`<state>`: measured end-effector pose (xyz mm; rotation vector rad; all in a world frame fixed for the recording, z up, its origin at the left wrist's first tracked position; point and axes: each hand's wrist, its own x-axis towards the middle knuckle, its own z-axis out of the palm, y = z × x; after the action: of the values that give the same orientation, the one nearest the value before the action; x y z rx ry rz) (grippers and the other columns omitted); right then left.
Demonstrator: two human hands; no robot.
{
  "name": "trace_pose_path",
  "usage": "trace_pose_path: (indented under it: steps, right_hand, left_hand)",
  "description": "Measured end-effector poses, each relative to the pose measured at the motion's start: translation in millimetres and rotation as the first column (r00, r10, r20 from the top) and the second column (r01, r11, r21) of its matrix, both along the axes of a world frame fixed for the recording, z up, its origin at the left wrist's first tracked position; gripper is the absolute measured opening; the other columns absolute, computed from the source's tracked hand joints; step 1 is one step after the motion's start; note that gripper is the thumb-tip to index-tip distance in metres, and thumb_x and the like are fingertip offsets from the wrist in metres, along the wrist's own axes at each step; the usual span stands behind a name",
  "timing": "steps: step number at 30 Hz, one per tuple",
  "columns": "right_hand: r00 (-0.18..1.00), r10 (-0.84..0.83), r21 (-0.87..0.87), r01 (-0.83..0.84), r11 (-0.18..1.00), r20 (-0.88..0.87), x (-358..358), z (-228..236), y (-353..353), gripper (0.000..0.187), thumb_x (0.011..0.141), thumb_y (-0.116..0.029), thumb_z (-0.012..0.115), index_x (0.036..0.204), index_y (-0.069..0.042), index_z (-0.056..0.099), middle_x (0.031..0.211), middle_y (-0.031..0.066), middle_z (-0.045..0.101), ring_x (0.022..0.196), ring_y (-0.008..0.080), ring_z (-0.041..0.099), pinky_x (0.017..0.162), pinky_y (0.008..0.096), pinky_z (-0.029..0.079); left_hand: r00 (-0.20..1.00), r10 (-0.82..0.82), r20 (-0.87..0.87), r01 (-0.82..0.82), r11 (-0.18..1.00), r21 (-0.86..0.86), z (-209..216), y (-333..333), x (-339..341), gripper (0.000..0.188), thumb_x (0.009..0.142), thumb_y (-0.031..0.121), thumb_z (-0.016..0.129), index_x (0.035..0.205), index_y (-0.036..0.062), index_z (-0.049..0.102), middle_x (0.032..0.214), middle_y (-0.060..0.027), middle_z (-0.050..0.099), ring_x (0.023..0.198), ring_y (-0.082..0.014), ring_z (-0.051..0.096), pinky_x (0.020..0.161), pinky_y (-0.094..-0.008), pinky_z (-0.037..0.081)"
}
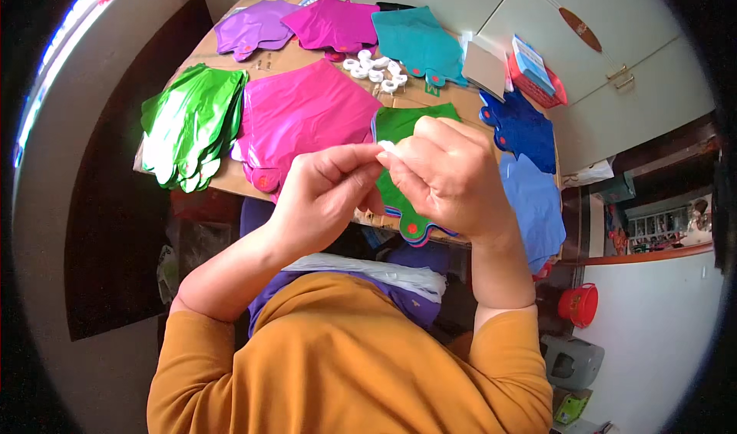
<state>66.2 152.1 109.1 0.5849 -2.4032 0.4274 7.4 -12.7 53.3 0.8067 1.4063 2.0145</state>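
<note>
My left hand (326,192) and my right hand (449,174) meet at the fingertips over the near edge of the table. A small white piece (388,148) shows at the right fingertips; its kind is too small to tell. The right fingers are curled closed on it. My left thumb and forefinger are pinched together touching the same spot, and what they grip is hidden. Beneath the hands lies a stack of flat green sheets (399,123) with a rounded, red-dotted tab. A bundle of white strings (368,271) rests across my lap.
Around the cardboard-covered table (230,174) lie shiny pink sheets (307,111), green sheets (192,119), teal sheets (418,46) and blue sheets (530,203). White rings (376,69) are clustered at the back. A red basket (537,84) stands back right; a red bucket (580,305) is farther right.
</note>
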Motion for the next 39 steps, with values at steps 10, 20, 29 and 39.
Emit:
trace_pose_path:
  steps: [10,20,29,39]
  right_hand:
    - [0.852,0.135,-0.584,0.222,0.781,0.505,1.2,-43.7,28.5,0.014,0.084,-0.014,0.063,0.086,0.0,0.061,0.082,0.0039,0.058,0.076,0.0112,0.055,0.069,0.0246,0.045]
    - [0.926,0.297,-0.47,-0.16,0.868,0.231,23.2,-24.1,-0.7,0.028,0.069,-0.003,0.073,0.093,-0.005,0.059,0.089,0.0114,0.058,0.083,0.0263,0.06,0.073,0.0327,0.049]
    - [0.945,0.234,-0.436,-0.115,0.892,0.228,18.1,-43.7,-16.8,0.028,0.067,-0.003,0.074,0.087,-0.004,0.054,0.079,0.0099,0.056,0.072,0.0284,0.058,0.064,0.0353,0.048]
    - [0.886,0.329,-0.783,0.059,0.62,0.327,-40.3,-63.2,5.3,0.01,0.077,-0.003,0.068,0.075,-0.002,0.058,0.072,0.0057,0.061,0.068,0.0144,0.059,0.061,0.0278,0.047]
  left_hand:
    - [0.948,-0.277,0.158,0.276,0.961,0.033,6.3,-12.4,-5.7,0.012,0.088,0.012,0.055,0.086,-0.0003,0.057,0.081,-0.0098,0.063,0.065,-0.0112,0.056,0.059,-0.0241,0.046]
    - [0.951,-0.305,0.059,0.31,0.935,-0.173,7.1,-11.4,-10.0,0.021,0.089,0.021,0.059,0.081,0.001,0.059,0.074,-0.0027,0.062,0.062,-0.0059,0.053,0.054,-0.0209,0.041]
    - [0.961,-0.271,0.048,0.274,0.932,-0.235,10.1,-18.8,-24.9,0.024,0.083,0.013,0.048,0.073,-0.0023,0.063,0.071,-0.0062,0.061,0.058,-0.0106,0.058,0.054,-0.0222,0.046]
    - [0.84,0.422,0.341,-0.508,0.833,0.22,-24.8,-23.6,-78.4,0.016,0.086,0.009,0.047,0.092,-0.0016,0.057,0.09,-0.0112,0.062,0.05,-0.006,0.043,0.044,-0.021,0.034]
